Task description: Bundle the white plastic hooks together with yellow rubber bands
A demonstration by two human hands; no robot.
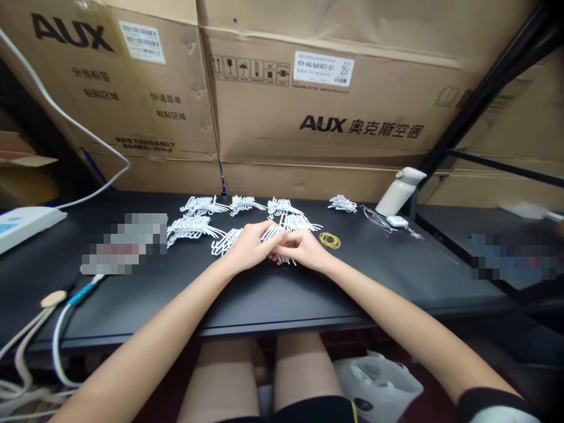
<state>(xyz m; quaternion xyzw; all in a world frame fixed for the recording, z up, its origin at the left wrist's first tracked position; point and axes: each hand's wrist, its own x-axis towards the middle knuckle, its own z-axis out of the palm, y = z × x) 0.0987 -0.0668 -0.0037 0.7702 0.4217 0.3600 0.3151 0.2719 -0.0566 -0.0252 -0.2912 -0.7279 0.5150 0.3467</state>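
My left hand [252,248] and my right hand [305,249] meet near the middle of the dark table, both closed around a bundle of thin white hooks [270,233]. Part of that bundle is covered by my fingers; some white ends stick out below them. Just beyond and to the left lie several more bundles of white hooks [190,228], set in rough rows with their bent ends side by side. A looser pile of white hooks [342,203] sits farther right. Yellow rubber bands [329,239] lie on the table beside my right hand.
A white bottle [399,194] leans at the back right, near a small white case [397,221] and a thin cable. A white power strip [30,228] and a blurred flat object [126,244] with a cable occupy the left. Large cartons [326,135] stand behind the table [273,302].
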